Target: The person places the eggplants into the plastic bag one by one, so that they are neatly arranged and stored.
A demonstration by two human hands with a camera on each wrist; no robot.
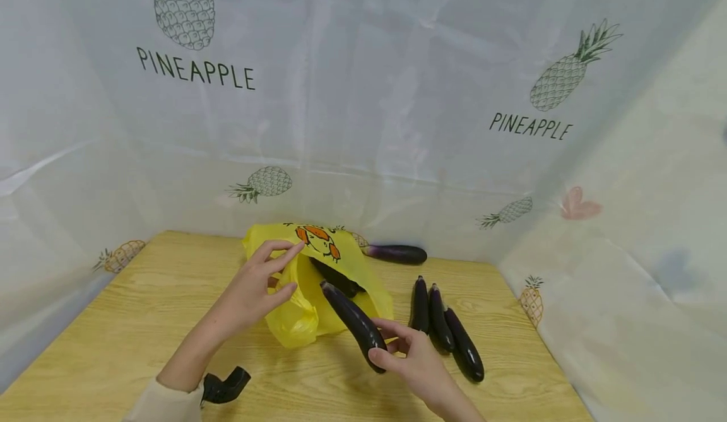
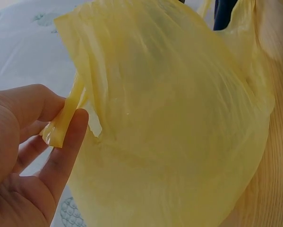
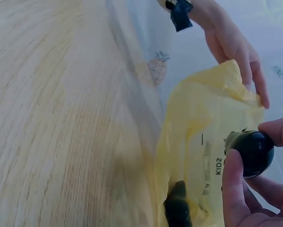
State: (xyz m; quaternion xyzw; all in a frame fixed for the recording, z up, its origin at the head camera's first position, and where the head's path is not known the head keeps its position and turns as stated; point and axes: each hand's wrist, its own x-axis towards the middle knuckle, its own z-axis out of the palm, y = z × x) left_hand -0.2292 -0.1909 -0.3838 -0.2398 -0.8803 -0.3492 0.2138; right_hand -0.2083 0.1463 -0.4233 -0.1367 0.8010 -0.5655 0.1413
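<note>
With its stem end toward the mouth of a yellow plastic bag [image 1: 295, 321], a dark purple eggplant [image 1: 354, 321] is gripped near its blunt end by my right hand [image 1: 417, 362]. The same eggplant [image 3: 254, 152] appears end-on between thumb and fingers in the right wrist view. At the bag's left side, my left hand [image 1: 244, 296] pinches a strip of its edge [image 2: 65, 118] between thumb and fingers, as the left wrist view shows. Inside the gaping bag lies another dark eggplant [image 1: 335, 277], partly hidden by the yellow film.
Three eggplants [image 1: 440, 321] lie side by side on the wooden table [image 1: 528, 359], right of the bag. Another eggplant [image 1: 397, 254] rests behind, by the pineapple-printed sheet [image 1: 363, 94] that encloses the table. A black mount [image 1: 226, 386] juts from the left wrist.
</note>
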